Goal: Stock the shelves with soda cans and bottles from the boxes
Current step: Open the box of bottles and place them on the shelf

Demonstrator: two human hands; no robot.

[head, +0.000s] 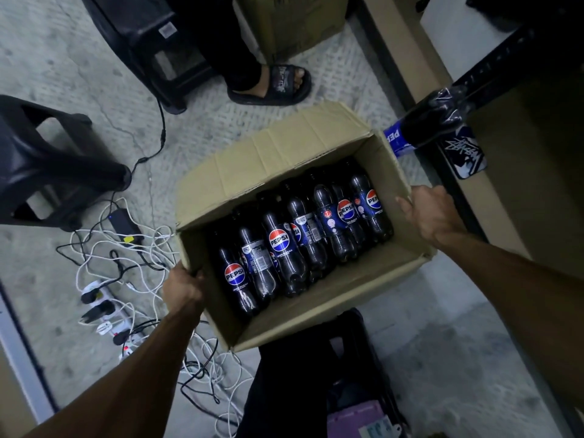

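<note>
My left hand grips the cardboard box's left wall, my right hand its right wall. Pepsi bottles lie inside it. Cables left of box, sandaled foot beyond it.

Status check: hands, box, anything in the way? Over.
Left hand and right hand grip cardboard box at opposite edges. Pepsi bottles lying inside. Cables, stool on floor beside.

Stockroom, box of soda bottles, shelving
</note>
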